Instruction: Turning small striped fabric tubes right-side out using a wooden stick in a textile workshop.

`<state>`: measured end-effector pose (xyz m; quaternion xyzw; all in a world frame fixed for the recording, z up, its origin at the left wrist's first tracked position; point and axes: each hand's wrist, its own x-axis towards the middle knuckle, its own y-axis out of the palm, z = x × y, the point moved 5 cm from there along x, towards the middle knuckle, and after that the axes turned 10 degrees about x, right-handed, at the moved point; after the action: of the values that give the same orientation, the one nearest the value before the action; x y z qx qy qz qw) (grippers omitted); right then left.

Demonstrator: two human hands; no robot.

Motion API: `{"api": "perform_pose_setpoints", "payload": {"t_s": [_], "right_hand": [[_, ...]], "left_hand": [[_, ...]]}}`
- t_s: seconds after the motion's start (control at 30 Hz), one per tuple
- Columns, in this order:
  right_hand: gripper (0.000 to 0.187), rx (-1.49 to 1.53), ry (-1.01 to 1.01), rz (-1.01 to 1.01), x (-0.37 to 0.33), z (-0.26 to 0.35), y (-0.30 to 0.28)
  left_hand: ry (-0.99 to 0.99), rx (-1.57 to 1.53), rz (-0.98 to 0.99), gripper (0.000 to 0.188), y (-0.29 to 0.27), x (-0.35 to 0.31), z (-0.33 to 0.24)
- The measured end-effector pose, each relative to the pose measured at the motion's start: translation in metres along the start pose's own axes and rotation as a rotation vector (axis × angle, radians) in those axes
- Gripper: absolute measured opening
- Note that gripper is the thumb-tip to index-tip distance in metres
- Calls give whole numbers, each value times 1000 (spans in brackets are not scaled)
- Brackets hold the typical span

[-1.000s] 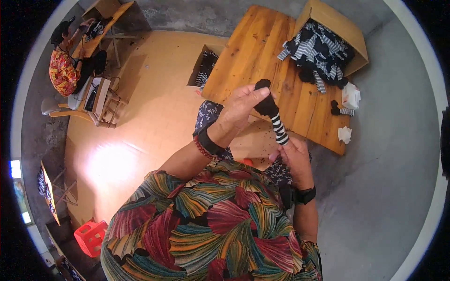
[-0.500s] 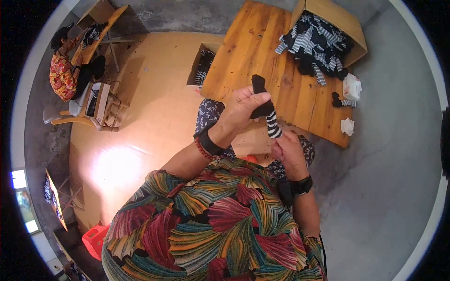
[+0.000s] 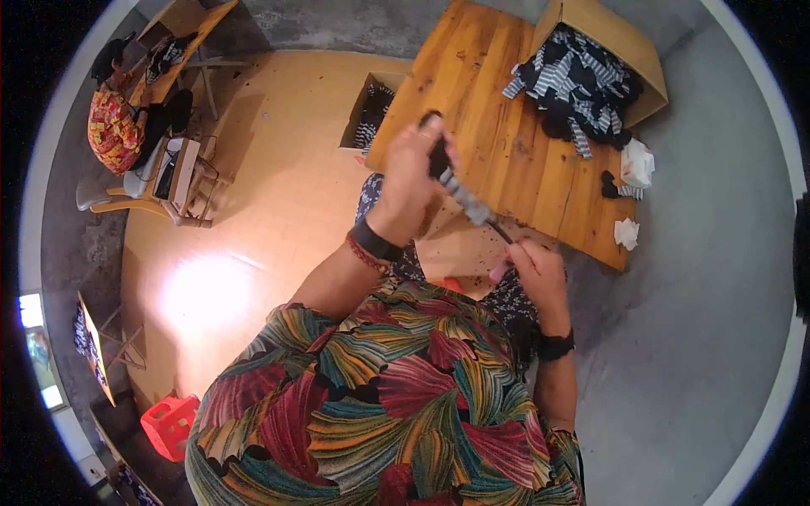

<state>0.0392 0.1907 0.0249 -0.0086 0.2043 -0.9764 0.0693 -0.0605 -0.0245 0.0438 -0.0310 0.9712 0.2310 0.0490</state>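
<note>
A black sock with a grey-and-white striped leg [image 3: 464, 199] is stretched between my two hands above my lap. My left hand [image 3: 407, 187] is closed round its black foot, the thumb pressed on top. The thumb and fingers of my right hand [image 3: 542, 274] pinch the thin dark end of the stretched piece. Whether that end is cuff or thread I cannot tell, as it is blurred. A heap of similar socks [image 3: 582, 80] spills from a tipped cardboard box [image 3: 645, 63] onto the wooden table [image 3: 464, 93].
One sock [image 3: 623, 187] lies near the table's right edge by a white tissue pack [image 3: 637, 163] and crumpled tissue [image 3: 626, 233]. A floor box [image 3: 353, 126] holds striped socks. Far left, a co-worker [image 3: 116, 131] sits at another table. A red plastic stool [image 3: 171, 426] stands lower left.
My left hand has moved up and left with the sock's foot. My right hand has shifted slightly right and down. The sock now stretches longer between them, its striped part blurred.
</note>
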Motion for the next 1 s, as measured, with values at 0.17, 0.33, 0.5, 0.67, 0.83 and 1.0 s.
{"api": "perform_pose_setpoints", "payload": {"t_s": [0.17, 0.33, 0.5, 0.67, 0.83, 1.0], "right_hand": [[21, 186, 217, -169, -23, -25, -48], [13, 438, 241, -193, -7, 4, -41], [20, 684, 67, -101, 26, 18, 13], [24, 966, 415, 103, 4, -6, 44], [8, 780, 308, -172, -2, -14, 20], [10, 1045, 423, -96, -3, -1, 23]], "left_hand": [[44, -63, -9, 24, -19, 18, -20], [-79, -71, 181, 28, 1, 7, -7], [-267, -129, 352, 27, 42, -13, 13], [-185, 22, 340, 23, 32, -12, 17], [-35, 154, 152, 18, 11, -7, 40], [-153, 163, 115, 14, -1, 2, 60]]}}
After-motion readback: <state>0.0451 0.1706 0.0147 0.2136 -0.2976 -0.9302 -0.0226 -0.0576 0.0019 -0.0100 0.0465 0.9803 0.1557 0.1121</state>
